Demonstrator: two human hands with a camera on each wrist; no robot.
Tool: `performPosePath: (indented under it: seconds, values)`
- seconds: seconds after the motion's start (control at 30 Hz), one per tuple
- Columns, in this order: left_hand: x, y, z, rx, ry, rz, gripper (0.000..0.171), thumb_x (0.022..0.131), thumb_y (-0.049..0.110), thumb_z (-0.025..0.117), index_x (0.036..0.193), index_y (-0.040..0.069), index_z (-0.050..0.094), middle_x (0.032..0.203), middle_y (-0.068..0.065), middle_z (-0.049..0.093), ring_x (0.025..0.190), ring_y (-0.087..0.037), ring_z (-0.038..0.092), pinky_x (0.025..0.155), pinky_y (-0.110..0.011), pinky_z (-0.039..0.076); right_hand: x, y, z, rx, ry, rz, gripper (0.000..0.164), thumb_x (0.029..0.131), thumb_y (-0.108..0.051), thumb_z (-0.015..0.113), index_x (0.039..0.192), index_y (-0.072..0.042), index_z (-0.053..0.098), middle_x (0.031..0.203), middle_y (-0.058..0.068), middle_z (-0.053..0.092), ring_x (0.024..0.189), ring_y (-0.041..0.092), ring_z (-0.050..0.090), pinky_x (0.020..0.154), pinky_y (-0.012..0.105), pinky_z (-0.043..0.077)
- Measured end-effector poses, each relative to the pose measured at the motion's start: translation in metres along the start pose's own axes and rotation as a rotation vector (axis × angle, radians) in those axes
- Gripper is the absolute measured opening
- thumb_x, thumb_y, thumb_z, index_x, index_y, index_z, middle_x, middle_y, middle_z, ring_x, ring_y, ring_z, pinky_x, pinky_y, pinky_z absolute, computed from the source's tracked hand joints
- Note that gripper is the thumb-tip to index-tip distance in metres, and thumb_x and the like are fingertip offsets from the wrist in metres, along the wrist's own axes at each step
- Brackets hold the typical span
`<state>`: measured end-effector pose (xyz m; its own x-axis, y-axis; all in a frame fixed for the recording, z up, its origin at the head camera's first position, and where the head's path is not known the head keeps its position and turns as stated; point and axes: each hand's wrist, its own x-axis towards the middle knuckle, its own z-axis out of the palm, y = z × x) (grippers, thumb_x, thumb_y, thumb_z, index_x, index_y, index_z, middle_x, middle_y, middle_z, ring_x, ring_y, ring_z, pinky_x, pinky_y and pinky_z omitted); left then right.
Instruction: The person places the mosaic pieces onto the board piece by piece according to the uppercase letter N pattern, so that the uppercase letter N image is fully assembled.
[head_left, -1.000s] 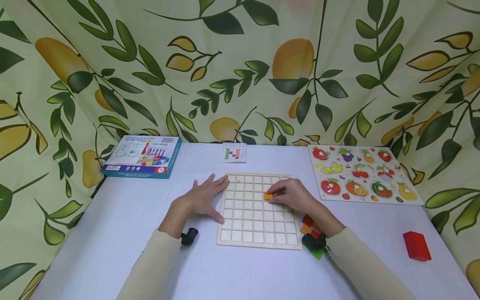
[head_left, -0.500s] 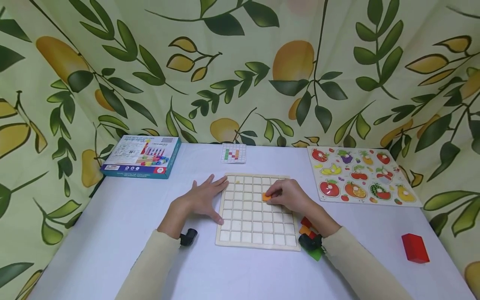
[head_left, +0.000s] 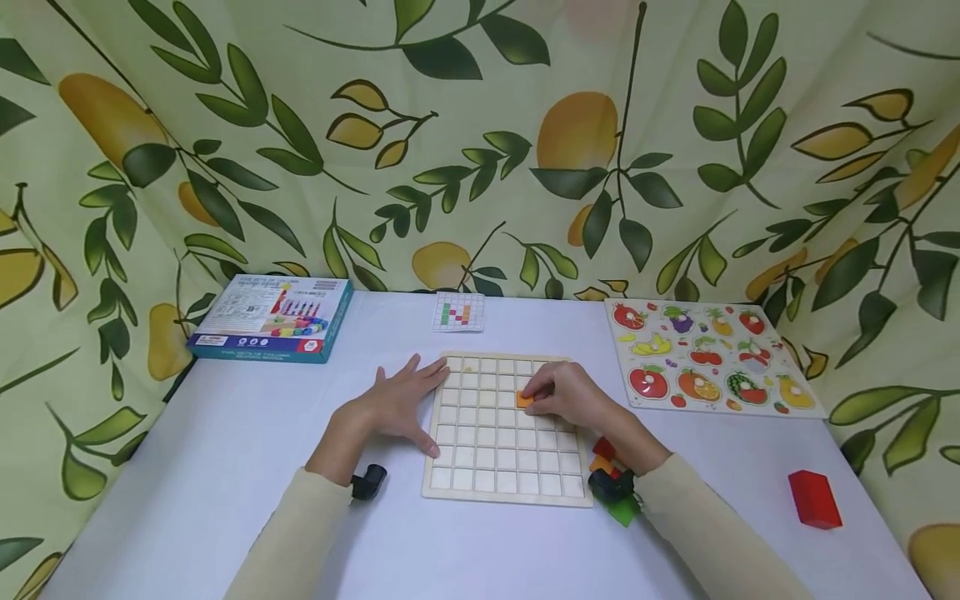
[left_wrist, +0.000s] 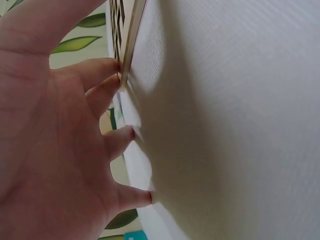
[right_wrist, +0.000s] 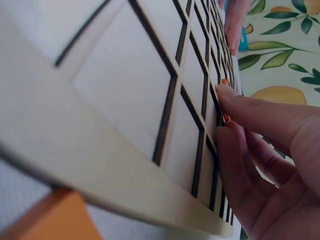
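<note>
A pale wooden grid board (head_left: 485,458) lies flat on the white table. My left hand (head_left: 393,408) is spread at its left side, with thumb and fingertips at the frame's edge. In the left wrist view, two fingertips of the left hand (left_wrist: 55,145) meet the board's rim while the others reach down to the cloth. With thumb and fingers, my right hand (head_left: 566,396) pinches a small orange square tile (head_left: 522,400) at a cell in the upper right of the grid. The right wrist view shows the orange tile (right_wrist: 224,81) low among the grid bars, partly covered by the fingers.
Beside the board's right edge, under the right wrist, lie red and orange pieces and a green piece (head_left: 621,512). A pattern card (head_left: 458,312) lies behind the board. Further out are a boxed set (head_left: 270,317), a fruit puzzle (head_left: 716,358) and a red block (head_left: 814,500).
The head view has shifted slightly. The orange tile looks a little flatter against the grid than a second ago, still pinched by my right hand. My left hand stays at the board's edge.
</note>
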<state>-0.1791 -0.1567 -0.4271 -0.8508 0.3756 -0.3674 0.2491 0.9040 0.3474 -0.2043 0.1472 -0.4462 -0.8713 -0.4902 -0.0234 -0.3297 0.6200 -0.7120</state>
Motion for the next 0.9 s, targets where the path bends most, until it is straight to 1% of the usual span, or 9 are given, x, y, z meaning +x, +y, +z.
performPosePath:
  seconds: [0.2, 0.4, 0.5, 0.57, 0.63, 0.7, 0.8, 0.9]
  values:
    - [-0.004, -0.003, 0.000, 0.011, 0.010, -0.005, 0.128, 0.059, 0.061, 0.092, 0.163, 0.023, 0.028, 0.174, 0.005, 0.016, 0.163, -0.037, 0.003, 0.117, -0.083, 0.006, 0.000, -0.004, 0.000, -0.009, -0.057, 0.009, 0.020, 0.080, -0.014, 0.087, 0.100, -0.012, 0.081, 0.100, 0.002, 0.075, 0.085, 0.010, 0.060, 0.072, 0.016, 0.053]
    - [-0.005, -0.004, -0.002, -0.029, 0.007, 0.024, 0.129, 0.058, 0.059, 0.093, 0.163, 0.021, 0.028, 0.174, 0.005, 0.015, 0.163, -0.037, 0.002, 0.117, -0.084, 0.004, -0.005, -0.007, -0.009, -0.050, -0.115, -0.037, 0.029, 0.080, -0.020, 0.087, 0.107, -0.011, 0.079, 0.108, 0.003, 0.074, 0.092, 0.012, 0.060, 0.079, 0.020, 0.053]
    - [-0.004, -0.003, -0.001, -0.047, -0.001, 0.038, 0.129, 0.058, 0.058, 0.094, 0.163, 0.021, 0.028, 0.174, 0.006, 0.013, 0.163, -0.037, 0.001, 0.117, -0.084, 0.002, -0.008, -0.007, -0.014, -0.051, -0.132, -0.018, 0.034, 0.081, -0.024, 0.087, 0.112, -0.013, 0.078, 0.117, 0.003, 0.071, 0.096, 0.013, 0.060, 0.083, 0.022, 0.054]
    - [-0.004, -0.002, -0.001, -0.051, -0.006, 0.038, 0.129, 0.058, 0.058, 0.094, 0.163, 0.021, 0.027, 0.175, 0.006, 0.013, 0.163, -0.037, 0.001, 0.117, -0.083, 0.002, -0.011, -0.007, -0.016, -0.044, -0.132, 0.011, 0.038, 0.081, -0.025, 0.087, 0.116, -0.014, 0.076, 0.124, 0.004, 0.067, 0.100, 0.015, 0.061, 0.086, 0.024, 0.055]
    - [-0.004, -0.002, 0.000, -0.055, -0.011, 0.033, 0.129, 0.059, 0.058, 0.093, 0.163, 0.022, 0.027, 0.175, 0.007, 0.012, 0.163, -0.036, 0.000, 0.118, -0.083, 0.001, -0.014, -0.007, -0.020, -0.030, -0.120, 0.038, 0.042, 0.082, -0.026, 0.086, 0.121, -0.014, 0.074, 0.131, 0.005, 0.064, 0.103, 0.017, 0.061, 0.085, 0.025, 0.055]
    - [-0.004, -0.001, 0.000, -0.059, -0.014, 0.031, 0.129, 0.059, 0.057, 0.094, 0.163, 0.022, 0.027, 0.175, 0.007, 0.011, 0.163, -0.036, -0.001, 0.118, -0.082, 0.000, -0.018, -0.006, -0.026, -0.026, -0.109, 0.046, 0.045, 0.083, -0.026, 0.085, 0.124, -0.014, 0.073, 0.135, 0.007, 0.063, 0.106, 0.020, 0.061, 0.084, 0.026, 0.056]
    - [-0.004, -0.001, -0.001, -0.055, -0.020, 0.025, 0.128, 0.060, 0.056, 0.093, 0.163, 0.023, 0.026, 0.175, 0.008, 0.010, 0.163, -0.035, -0.002, 0.118, -0.082, 0.000, -0.025, -0.003, -0.037, -0.020, -0.089, 0.043, 0.047, 0.084, -0.027, 0.085, 0.126, -0.013, 0.071, 0.133, 0.007, 0.065, 0.108, 0.023, 0.060, 0.080, 0.024, 0.056]
    - [-0.004, -0.001, -0.002, -0.047, -0.022, 0.018, 0.127, 0.061, 0.056, 0.093, 0.163, 0.023, 0.025, 0.175, 0.008, 0.010, 0.163, -0.035, -0.002, 0.119, -0.081, 0.000, -0.033, 0.001, -0.047, -0.026, -0.081, 0.030, 0.049, 0.084, -0.027, 0.085, 0.129, -0.012, 0.069, 0.131, 0.007, 0.066, 0.110, 0.026, 0.061, 0.082, 0.025, 0.058]
